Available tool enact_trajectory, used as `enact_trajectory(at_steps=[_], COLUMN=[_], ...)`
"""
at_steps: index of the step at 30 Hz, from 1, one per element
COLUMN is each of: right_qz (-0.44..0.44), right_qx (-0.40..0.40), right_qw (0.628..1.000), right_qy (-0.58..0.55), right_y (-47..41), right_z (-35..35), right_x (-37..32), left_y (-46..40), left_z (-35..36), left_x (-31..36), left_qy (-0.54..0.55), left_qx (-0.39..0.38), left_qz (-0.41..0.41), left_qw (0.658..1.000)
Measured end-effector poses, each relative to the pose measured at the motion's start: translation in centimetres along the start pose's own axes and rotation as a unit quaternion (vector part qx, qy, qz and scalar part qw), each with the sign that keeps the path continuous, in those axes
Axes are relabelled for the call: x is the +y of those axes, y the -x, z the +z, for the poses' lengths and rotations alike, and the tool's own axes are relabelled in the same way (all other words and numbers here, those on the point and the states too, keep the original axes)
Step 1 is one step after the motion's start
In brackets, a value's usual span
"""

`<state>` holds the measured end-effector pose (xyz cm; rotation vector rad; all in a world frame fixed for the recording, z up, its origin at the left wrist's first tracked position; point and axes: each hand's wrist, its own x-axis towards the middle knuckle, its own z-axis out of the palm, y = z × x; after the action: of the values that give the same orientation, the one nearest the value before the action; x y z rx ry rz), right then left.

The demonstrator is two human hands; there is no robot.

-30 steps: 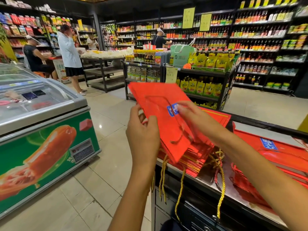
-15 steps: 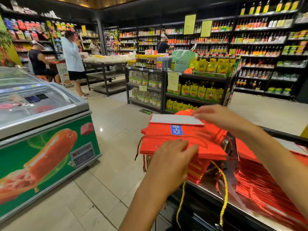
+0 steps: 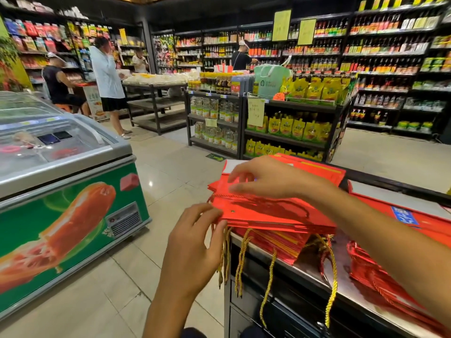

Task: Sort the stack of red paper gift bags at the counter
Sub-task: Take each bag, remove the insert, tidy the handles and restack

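No writing is sharp enough to read: the blue label on a red bag and the yellow shelf signs stay illegible.

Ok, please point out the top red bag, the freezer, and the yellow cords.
top red bag (image 3: 263, 211), head view, on its flat red face.
freezer (image 3: 61, 215), head view, on its green front panel.
yellow cords (image 3: 240, 262), head view, on one cord hanging off the counter.
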<state>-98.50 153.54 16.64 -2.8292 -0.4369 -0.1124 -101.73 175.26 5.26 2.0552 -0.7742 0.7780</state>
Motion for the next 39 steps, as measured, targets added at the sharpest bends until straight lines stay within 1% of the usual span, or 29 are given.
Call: enact_trajectory(at_steps=[2,3,5,7,8,12,13,16,18,21,23,27,29,31,33,36,39], right_qz=[-0.015,-0.028,-0.038,-0.028,-0.018,0.028,0.036,0.02,-0.015,-0.055,-0.068,-0.074,-0.083,-0.085,-0.083,-0.108,-0.135], right_qx=[-0.027,-0.024,-0.009,-0.004,-0.011,-0.076,-0.082,-0.047,-0.021,-0.034,-0.036,0.005,0.015,0.017,0.003,-0.034,-0.049], right_qw=[0.999,0.999,0.999,0.999,1.0,0.995,0.994,0.996,0.998,0.998,0.997,0.988,0.984,0.985,0.987,0.992,0.99], right_qy=[0.03,0.035,0.007,-0.015,-0.007,0.061,0.067,0.07,0.053,0.006,-0.021,-0.135,-0.154,-0.151,-0.141,-0.057,0.016], right_y=[-1.2,-1.5,-1.5,-0.8,-0.3,2.5,3.0,3.5,2.9,1.3,0.4,0.0,0.2,0.7,1.4,2.2,2.2], right_z=[1.6,2.4,3.1,2.3,1.7,-0.6,-1.0,-1.3,-0.7,1.0,2.0,3.1,3.1,2.5,1.3,0.1,-0.2], right_x=[-1.0,-1.2,-1.2,-0.5,0.0,2.4,2.8,2.8,1.8,0.2,-0.2,-0.3,-0.2,0.0,0.3,0.4,0.0], left_y=[0.2,0.3,0.6,0.8,0.9,1.1,1.1,1.1,1.0,0.8,0.6,0.7,0.7,0.8,0.7,0.6,0.5], left_z=[0.1,0.1,0.3,0.4,0.5,0.7,0.8,1.1,1.1,0.9,0.7,0.7,0.7,0.8,0.8,0.9,0.9], left_x=[0.2,0.3,0.3,0.1,0.0,-0.2,-0.2,-0.2,-0.2,0.1,0.3,0.4,0.3,0.3,0.3,0.3,0.4], left_qy=[0.016,0.018,0.014,0.013,0.015,0.035,0.036,0.039,0.038,0.038,0.039,0.032,0.027,0.023,0.022,0.011,0.014], left_qx=[-0.008,-0.009,-0.011,-0.01,-0.008,0.007,0.012,0.021,0.023,0.028,0.026,0.024,0.021,0.019,0.016,0.007,0.011], left_qz=[0.009,0.011,0.014,0.012,0.011,0.01,0.009,0.003,0.004,0.01,0.01,0.015,0.013,0.01,0.004,0.003,-0.008], left_qw=[1.0,1.0,1.0,1.0,1.0,0.999,0.999,0.999,0.999,0.999,0.999,0.999,0.999,1.0,1.0,1.0,1.0])
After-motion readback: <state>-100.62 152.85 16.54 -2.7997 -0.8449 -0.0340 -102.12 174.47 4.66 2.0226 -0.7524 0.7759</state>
